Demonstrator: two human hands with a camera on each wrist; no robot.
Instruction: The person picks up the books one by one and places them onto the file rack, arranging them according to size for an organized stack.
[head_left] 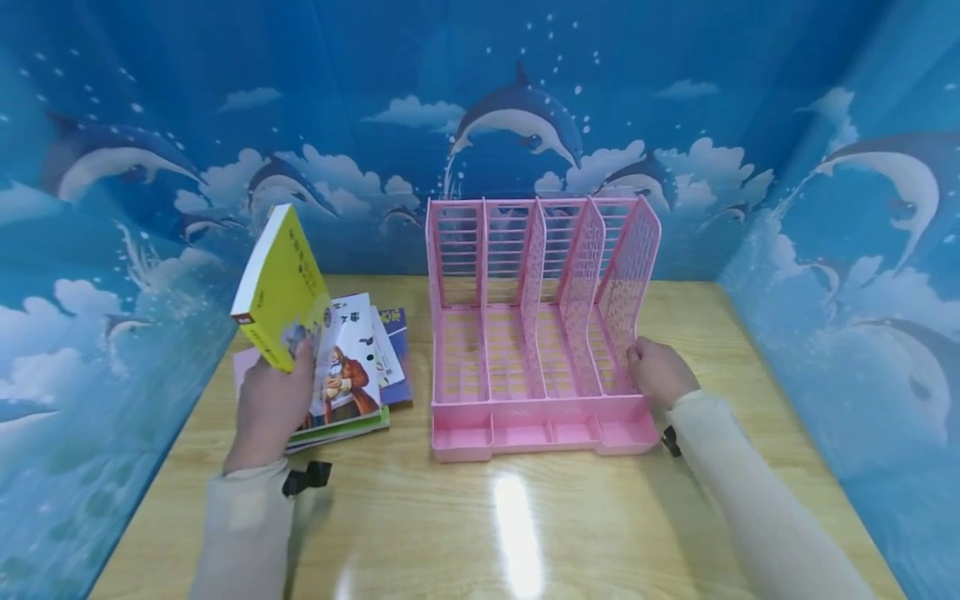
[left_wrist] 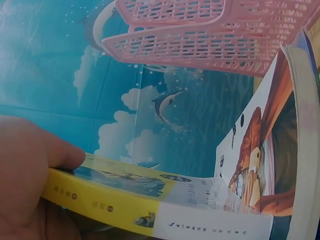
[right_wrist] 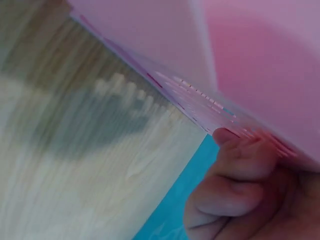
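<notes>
In the head view my left hand (head_left: 272, 402) grips a thick yellow book (head_left: 288, 287), which stands tilted on its edge over a pile of books at the left. Its yellow and white spine (left_wrist: 112, 207) faces the left wrist camera, with my thumb on the cover. The top book of the pile, white with a figure in a red-brown coat (head_left: 351, 367), lies close beside it. At the right, my right hand (head_left: 662, 373) holds the side wall of a pink file rack (head_left: 633, 279), low near its front. Curled fingers (right_wrist: 245, 160) press against that slatted wall.
The rack's upright dividers form several slots, with a row of shallow trays (head_left: 517, 433) along the front. A blue book (head_left: 401, 350) sticks out of the pile toward the rack. Blue dolphin-print curtains (head_left: 360, 100) enclose the wooden table (head_left: 420, 525) at the back and sides.
</notes>
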